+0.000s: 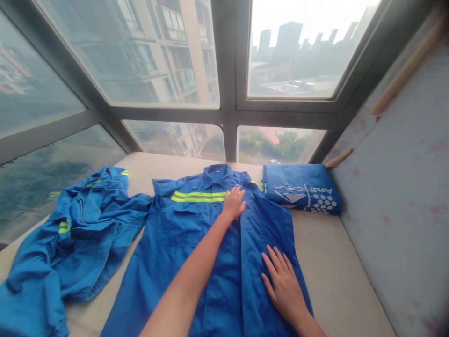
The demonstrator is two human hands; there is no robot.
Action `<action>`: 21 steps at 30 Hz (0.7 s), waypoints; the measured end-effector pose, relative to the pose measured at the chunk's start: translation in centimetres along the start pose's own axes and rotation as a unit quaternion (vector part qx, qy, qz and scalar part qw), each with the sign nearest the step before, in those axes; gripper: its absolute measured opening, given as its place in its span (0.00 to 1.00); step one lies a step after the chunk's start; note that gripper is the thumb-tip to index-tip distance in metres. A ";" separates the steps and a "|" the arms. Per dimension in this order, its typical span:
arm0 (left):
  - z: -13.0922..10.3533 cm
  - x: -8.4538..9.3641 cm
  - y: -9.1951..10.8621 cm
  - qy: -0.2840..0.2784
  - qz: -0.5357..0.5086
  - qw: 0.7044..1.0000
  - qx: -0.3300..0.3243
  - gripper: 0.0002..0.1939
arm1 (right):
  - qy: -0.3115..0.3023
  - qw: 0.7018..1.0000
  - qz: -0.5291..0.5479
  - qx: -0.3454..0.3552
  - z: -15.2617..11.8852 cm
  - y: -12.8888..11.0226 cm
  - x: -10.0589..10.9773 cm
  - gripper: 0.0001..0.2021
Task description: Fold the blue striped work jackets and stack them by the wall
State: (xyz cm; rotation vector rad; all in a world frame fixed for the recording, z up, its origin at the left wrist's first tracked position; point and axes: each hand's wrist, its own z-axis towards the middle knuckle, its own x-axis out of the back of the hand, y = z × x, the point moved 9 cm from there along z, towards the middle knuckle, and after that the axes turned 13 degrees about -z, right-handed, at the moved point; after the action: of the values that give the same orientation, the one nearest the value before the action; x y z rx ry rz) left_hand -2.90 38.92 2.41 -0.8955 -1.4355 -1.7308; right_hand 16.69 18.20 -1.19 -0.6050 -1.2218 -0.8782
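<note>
A blue work shirt (217,262) lies spread front side up, its collar toward the window and a yellow-and-grey reflective stripe across the chest. My left hand (234,203) rests on the chest near the right end of that stripe, fingers stretched out and partly covering it. Lower down, my right hand (282,284) lies flat with spread fingers on the right side of the shirt front. Neither hand grips the cloth. My left forearm hides part of the shirt's middle.
Left of the shirt, a crumpled blue jacket (87,243) with reflective strips reaches its edge. A folded blue garment (298,187) with white print lies at the back right. The pale ledge (336,267) is bounded by window frames (229,84) and a patterned wall (403,196).
</note>
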 end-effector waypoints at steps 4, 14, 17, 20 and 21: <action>-5.9 8.3 -7.2 0.097 -0.023 0.991 0.089 0.22 | 0.002 1.000 0.006 0.008 -0.8 1.2 -0.2 0.28; -21.4 21.2 -26.0 0.320 -0.229 0.826 0.403 0.10 | 0.013 0.999 0.021 0.039 -2.5 4.0 -1.2 0.29; -20.3 19.8 -28.1 0.318 -0.386 0.753 0.426 0.08 | 0.013 0.999 0.008 0.044 -2.7 4.0 -1.5 0.29; -18.0 18.4 -28.7 0.291 -0.557 0.657 0.417 0.13 | 0.006 0.999 0.002 0.043 -2.7 4.1 -1.8 0.29; -17.3 18.1 -28.5 0.282 -0.608 0.622 0.406 0.15 | 0.005 0.999 0.000 0.042 -2.7 4.2 -1.8 0.29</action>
State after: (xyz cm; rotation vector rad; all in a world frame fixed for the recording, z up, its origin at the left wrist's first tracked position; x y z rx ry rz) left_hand -37.82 24.11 1.15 1.3344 -2.1392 -1.4770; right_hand 21.47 18.72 -3.40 -0.5326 -1.2438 -0.8238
